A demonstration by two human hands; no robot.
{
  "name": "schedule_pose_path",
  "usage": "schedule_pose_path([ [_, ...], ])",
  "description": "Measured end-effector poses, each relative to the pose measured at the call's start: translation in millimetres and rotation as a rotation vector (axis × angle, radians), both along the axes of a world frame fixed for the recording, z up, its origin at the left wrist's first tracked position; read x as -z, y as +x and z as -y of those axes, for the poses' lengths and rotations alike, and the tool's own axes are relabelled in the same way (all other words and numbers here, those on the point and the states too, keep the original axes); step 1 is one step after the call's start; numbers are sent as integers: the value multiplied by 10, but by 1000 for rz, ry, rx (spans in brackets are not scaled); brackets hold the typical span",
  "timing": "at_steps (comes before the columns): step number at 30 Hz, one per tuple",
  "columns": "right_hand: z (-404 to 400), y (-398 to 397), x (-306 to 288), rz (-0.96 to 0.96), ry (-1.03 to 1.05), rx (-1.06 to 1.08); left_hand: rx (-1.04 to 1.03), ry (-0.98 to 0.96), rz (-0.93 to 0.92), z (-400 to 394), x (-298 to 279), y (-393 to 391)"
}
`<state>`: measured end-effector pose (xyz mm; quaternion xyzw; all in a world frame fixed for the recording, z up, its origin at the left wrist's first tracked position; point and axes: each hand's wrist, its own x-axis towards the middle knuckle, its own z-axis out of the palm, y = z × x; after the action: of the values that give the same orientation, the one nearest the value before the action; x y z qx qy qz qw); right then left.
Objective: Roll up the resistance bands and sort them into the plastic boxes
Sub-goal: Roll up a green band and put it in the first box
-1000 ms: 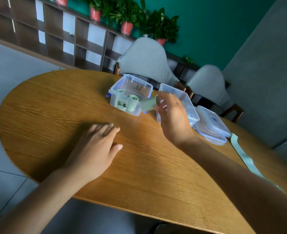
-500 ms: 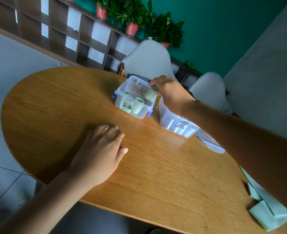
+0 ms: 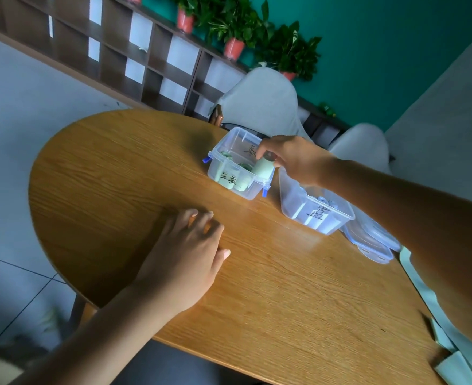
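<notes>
Right hand (image 3: 295, 159) pinches a rolled green band (image 3: 263, 167) by its top end — roll upright, just below the fingertips, over the near right corner of the left plastic box (image 3: 223, 151), beside other green rolls (image 3: 230, 179). Left hand (image 3: 184, 262) lies flat, fingers relaxed, on the bench (image 3: 112, 173) — well apart from the boxes.

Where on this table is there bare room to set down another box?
Bare wood left of the green-roll box and beyond the left hand, plus the near middle. Crowded right: second box, lids, unrolled bands.
</notes>
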<state>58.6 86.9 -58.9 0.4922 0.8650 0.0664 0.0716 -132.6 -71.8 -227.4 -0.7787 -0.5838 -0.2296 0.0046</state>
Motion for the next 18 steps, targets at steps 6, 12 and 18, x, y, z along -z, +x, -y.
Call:
schedule_pose_path([
  [6, -81, -9, -47, -31, -41, -23, 5, -3, 1, -5, 4, -9],
  [12, -127, -68, -74, -27, -43, -72, 10, -14, -2, -8, 8, -9],
  [18, -173, -49, -64, -24, -36, -88, 9, -24, -4, -14, 17, -6],
])
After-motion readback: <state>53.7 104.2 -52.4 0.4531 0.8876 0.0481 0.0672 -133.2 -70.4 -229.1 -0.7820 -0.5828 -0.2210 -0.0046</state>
